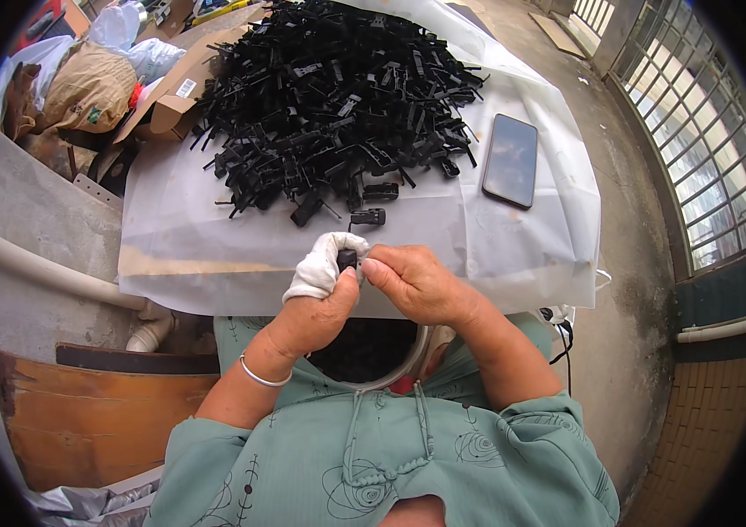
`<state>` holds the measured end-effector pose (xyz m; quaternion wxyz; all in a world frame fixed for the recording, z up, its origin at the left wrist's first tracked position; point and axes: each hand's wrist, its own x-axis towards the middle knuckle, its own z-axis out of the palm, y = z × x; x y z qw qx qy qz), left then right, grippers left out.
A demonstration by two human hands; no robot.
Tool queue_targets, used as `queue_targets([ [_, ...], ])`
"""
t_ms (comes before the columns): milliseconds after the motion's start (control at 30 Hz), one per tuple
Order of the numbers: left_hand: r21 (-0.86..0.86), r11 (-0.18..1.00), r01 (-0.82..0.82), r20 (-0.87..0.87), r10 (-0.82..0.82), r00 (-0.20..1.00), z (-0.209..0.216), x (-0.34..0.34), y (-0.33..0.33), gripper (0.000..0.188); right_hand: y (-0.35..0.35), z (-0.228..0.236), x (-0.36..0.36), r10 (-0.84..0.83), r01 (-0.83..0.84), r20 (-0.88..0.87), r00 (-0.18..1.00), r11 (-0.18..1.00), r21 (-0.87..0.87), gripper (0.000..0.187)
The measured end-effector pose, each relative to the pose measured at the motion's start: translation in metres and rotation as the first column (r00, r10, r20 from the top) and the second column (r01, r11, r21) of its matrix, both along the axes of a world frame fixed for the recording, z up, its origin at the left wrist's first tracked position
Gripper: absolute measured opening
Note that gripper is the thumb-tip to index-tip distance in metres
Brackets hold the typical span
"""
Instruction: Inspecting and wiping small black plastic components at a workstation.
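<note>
My left hand [320, 285], with white cloth over its fingers, is closed around a small black plastic part [347, 260] above the near edge of the table. My right hand [410, 279] meets it there, thumb and forefinger pinched together against the part's right side. Whatever sits between those right fingertips is too small to make out. Just beyond my hands lie two loose black plastic pieces [368, 216]. Behind them rises a large heap of similar black plastic parts [338, 105], many with thin prongs.
White sheeting [206, 255] covers the table. A dark phone [511, 161] lies at its right. Below my hands, a round bucket [417, 351] holds dark pieces. Bags [92, 83] and an open cardboard box [175, 110] crowd the far left. A pipe [48, 259] runs along the left wall.
</note>
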<state>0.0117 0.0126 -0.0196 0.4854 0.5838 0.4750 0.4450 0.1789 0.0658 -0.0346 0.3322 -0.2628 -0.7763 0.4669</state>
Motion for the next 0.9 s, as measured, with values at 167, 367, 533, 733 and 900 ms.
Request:
queue_targets([
  [167,-0.039,0.999,-0.018,-0.122,0.013,0.992,-0.005,0.001,0.001,0.026,0.004,0.001,0.002,0.066,-0.061,0.097,0.993,0.997,-0.051,0.028],
  [367,0.145,0.987,-0.074,-0.28,0.112,0.953,-0.006,0.002,-0.006,0.026,-0.008,-0.001,-0.014,-0.025,0.028,0.046,0.999,0.996,-0.084,0.027],
  [533,0.245,0.963,-0.111,-0.312,0.187,0.931,-0.014,-0.005,-0.009,0.025,-0.008,-0.008,-0.03,-0.084,0.084,0.063,0.995,0.996,-0.005,0.029],
  [733,0.064,0.993,-0.097,-0.344,0.113,0.932,0.002,-0.012,-0.014,0.027,0.006,0.007,-0.014,-0.011,-0.01,0.182,0.983,0.993,0.115,0.025],
  [900,0.412,0.899,0.149,-0.622,0.158,0.767,0.013,-0.017,-0.006,0.021,0.031,-0.012,-0.007,-0.519,0.324,0.267,0.812,0.781,0.535,0.018],
])
